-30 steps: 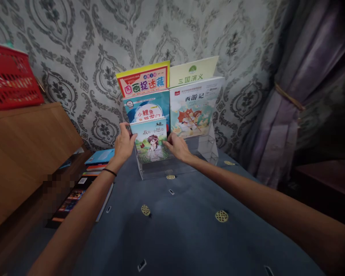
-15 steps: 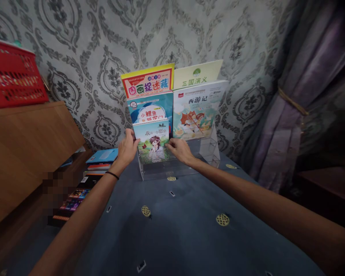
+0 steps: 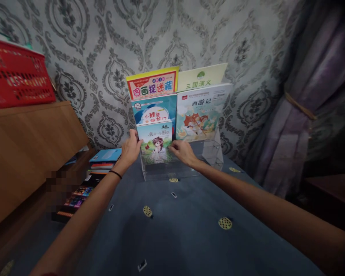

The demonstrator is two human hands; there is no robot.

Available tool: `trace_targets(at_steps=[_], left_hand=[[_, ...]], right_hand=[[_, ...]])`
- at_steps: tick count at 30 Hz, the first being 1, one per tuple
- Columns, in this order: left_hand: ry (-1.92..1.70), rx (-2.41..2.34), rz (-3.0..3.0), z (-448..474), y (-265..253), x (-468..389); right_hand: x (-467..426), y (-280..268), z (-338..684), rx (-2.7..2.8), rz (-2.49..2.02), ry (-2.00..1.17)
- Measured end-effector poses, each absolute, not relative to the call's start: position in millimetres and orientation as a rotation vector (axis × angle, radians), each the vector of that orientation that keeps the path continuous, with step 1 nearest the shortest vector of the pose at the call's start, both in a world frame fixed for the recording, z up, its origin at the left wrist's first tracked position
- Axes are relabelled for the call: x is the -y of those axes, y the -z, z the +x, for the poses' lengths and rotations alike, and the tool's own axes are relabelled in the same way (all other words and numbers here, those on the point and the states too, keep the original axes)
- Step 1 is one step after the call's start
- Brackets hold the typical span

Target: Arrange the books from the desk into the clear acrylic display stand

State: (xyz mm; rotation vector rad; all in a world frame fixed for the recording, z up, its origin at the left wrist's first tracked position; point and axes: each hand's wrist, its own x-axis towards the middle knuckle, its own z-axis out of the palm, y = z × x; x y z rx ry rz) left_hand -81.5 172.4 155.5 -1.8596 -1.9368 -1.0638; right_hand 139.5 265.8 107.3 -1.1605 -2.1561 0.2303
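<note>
Both hands (image 3: 131, 147) apparently grip front book (image 3: 156, 142)

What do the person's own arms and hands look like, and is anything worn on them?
Both arms are bare as far as the picture shows them, with no sleeves and no gloves. The left hand has a thin black band around its wrist. The right hand shows no band, watch or ring, though the view is dim.

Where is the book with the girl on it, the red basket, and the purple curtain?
girl book (image 3: 156, 143), head view, middle of its cover.
red basket (image 3: 17, 76), head view, its slotted front wall.
purple curtain (image 3: 310, 96), head view, gathered folds.
</note>
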Motion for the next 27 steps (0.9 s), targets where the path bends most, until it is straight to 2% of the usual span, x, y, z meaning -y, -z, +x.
trace_targets(at_steps=[20,27], left_hand=[[1.082,2.050,-1.930,-85.5,-148.2,-162.3],[0.963,1.960,-2.104,-143.0,-146.9,-137.0]], right_hand=[[-272.8,-97.7,142.1,2.208,-1.073,-0.185],[-269.2,-98.0,145.4,2.231,-1.089,-0.150]])
